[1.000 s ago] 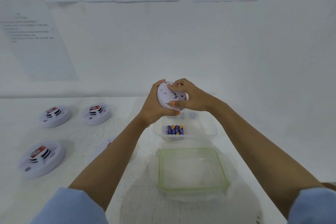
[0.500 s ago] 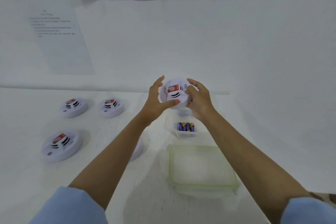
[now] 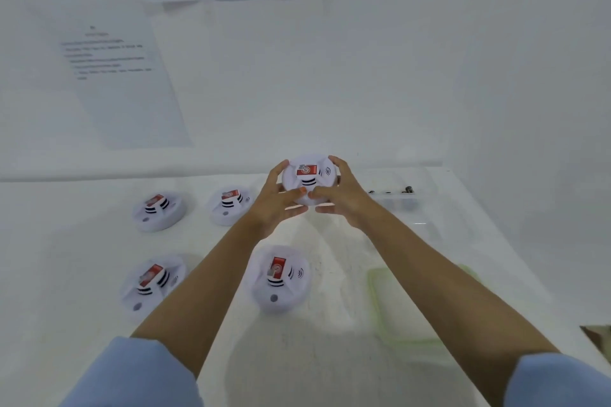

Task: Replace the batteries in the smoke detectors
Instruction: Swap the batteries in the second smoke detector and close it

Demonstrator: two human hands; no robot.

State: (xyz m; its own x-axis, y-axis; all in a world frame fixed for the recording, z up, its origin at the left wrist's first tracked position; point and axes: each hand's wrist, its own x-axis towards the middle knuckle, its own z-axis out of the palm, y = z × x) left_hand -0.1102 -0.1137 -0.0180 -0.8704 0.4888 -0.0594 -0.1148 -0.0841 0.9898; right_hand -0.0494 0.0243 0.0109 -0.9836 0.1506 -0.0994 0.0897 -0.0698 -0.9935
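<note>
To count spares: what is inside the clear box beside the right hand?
Small dark items, likely batteries, at the clear box's far wall, number blurred. The right hand hides its left end.

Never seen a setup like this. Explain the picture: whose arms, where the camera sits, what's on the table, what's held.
No machine here: a person works bare-handed, and a wide-angle camera on their head looks down, so the arms enter from below. The left hand and right hand both grip a round white smoke detector, red label showing. Four other detectors lie on the white table. To the right are a green-rimmed lid and a clear tub with small batteries. Printed sheets hang on the wall.
</note>
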